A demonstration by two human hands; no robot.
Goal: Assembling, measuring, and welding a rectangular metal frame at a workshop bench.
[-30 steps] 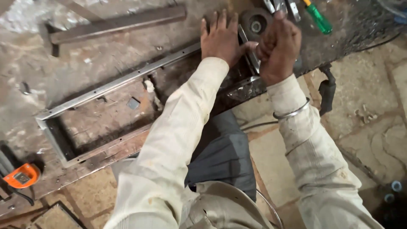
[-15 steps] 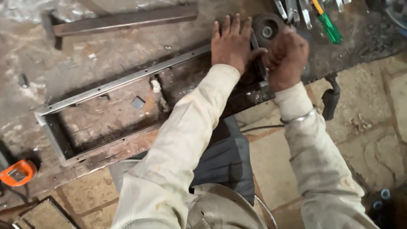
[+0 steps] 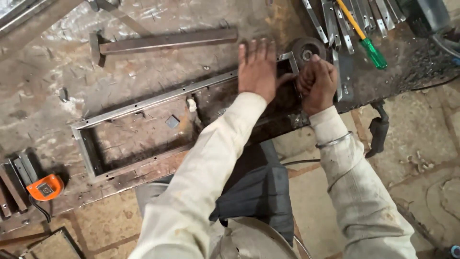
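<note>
Right now the left hand (image 3: pixel 258 71) lies flat, fingers spread, gripping nothing, and presses down on the near end of a long rectangular steel frame (image 3: pixel 143 103) resting on the worn workbench (image 3: pixel 57 100). Just beside it, the right hand (image 3: pixel 317 82) is curled into a fist at the frame's corner (image 3: pixel 286 57); it seems to be closed around something small there, but I cannot tell what, since the fingers hide it. Touching or nearly touching the right hand's knuckles on the far side sits a round grinding disc (image 3: pixel 306 49). Beyond that hand lie a bundle of flat metal strips (image 3: pixel 335 24) and a screwdriver with a green and yellow handle (image 3: pixel 366 43). Out past the left hand's fingertips a square steel bar (image 3: pixel 167 42) lies well apart from the frame. Far off along the frame from the left hand, at the bench's edge, sits an orange tape measure (image 3: pixel 44 187). As for progress, the frame looks already assembled into a closed rectangle with holes along its rails, so the building seems done; judging from where both hands gather, what is left is work at this one corner, whether fitting, checking or finishing I cannot say.
</note>
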